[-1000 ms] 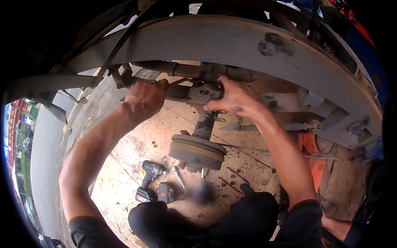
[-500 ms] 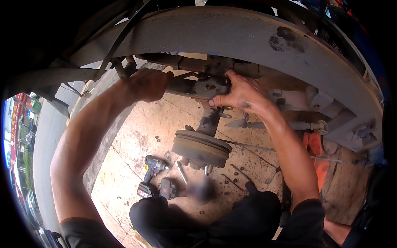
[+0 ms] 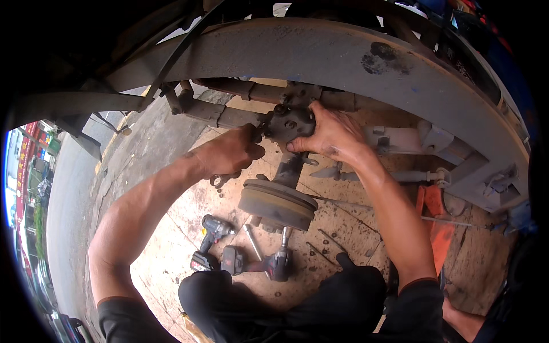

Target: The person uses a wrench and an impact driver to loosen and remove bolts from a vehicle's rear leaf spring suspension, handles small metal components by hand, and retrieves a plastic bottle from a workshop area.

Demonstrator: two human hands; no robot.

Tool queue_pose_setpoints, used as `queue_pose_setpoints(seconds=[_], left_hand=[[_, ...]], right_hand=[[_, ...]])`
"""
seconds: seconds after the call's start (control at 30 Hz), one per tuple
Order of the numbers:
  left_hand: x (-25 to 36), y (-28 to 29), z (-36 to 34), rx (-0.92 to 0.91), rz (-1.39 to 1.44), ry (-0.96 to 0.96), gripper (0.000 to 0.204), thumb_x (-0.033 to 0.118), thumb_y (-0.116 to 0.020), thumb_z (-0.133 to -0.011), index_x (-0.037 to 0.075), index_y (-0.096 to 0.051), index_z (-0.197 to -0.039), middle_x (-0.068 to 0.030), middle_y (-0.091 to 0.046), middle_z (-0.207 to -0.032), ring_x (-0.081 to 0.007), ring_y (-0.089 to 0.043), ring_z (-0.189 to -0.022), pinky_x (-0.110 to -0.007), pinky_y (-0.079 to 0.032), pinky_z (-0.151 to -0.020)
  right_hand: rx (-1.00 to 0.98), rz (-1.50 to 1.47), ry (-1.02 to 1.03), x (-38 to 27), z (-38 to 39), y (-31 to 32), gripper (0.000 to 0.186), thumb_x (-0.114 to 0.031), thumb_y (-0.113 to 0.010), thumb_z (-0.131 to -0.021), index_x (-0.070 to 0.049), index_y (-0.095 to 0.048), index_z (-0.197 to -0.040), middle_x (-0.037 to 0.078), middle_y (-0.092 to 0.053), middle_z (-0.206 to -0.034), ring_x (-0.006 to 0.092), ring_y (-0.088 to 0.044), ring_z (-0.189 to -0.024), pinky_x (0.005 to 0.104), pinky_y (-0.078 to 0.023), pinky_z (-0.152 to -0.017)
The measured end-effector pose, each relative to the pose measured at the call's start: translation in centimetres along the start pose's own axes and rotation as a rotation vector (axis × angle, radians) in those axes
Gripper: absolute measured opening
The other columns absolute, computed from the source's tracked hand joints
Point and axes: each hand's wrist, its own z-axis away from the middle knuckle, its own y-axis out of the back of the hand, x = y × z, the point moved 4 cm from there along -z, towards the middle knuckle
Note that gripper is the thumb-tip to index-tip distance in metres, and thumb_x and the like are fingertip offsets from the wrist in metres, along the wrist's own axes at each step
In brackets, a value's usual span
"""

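Observation:
My left hand [image 3: 231, 151] is closed around a wrench; its ring end [image 3: 217, 181] pokes out below the fist, while its other end meets the side of a dark metal plate. That plate [image 3: 289, 124], with a round hole and a bolt head [image 3: 279, 108] at its top left, sits across a leaf spring [image 3: 237, 117]. Gripping its right edge is my right hand [image 3: 334, 134], thumb in front and fingers behind, partly hidden. Beneath the plate hangs a round brake drum [image 3: 277, 203] on a dark axle.
A curved grey frame beam [image 3: 309, 46] arches over my hands. On the floor lie two cordless power tools, one an impact wrench [image 3: 214, 231] and one with a red-and-black body [image 3: 277, 266], plus a socket bar [image 3: 251, 241], rods and scattered nuts. An orange stand [image 3: 437, 223] is at right.
My left hand has swung down and toward me with the wrench, from beside the leaf spring to below it. My right hand keeps its hold on the plate.

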Motion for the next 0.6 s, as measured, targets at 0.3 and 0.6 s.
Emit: queue_pose_setpoints(seconds=[0.3, 0.6], left_hand=[[4.9, -8.2, -2.2, 0.455, 1.659, 0.15, 0.018, 0.018, -0.049, -0.097, 0.002, -0.057, -0.095, -0.0063, -0.056, -0.067, -0.0159, -0.05, -0.046, -0.029, -0.04, -0.037], [2.1, -8.0, -1.4, 0.128, 1.551, 0.076, 0.018, 0.014, -0.052, -0.095, -0.002, -0.056, -0.088, -0.0096, -0.059, -0.063, -0.0164, -0.052, -0.04, -0.027, -0.04, -0.032]], right_hand=[[-0.026, 0.011, -0.026, -0.7, -0.1, -0.3, 0.08, -0.036, -0.078, -0.06, 0.001, -0.049, -0.125, 0.019, -0.063, -0.118, 0.0338, -0.059, -0.114, 0.0428, -0.047, -0.094], [-0.085, -0.155, 0.166, 2.0, -1.5, -1.1, 0.089, -0.034, -0.08, -0.06, -0.002, -0.044, -0.134, 0.022, -0.062, -0.119, 0.0329, -0.06, -0.112, 0.0384, -0.047, -0.092]])
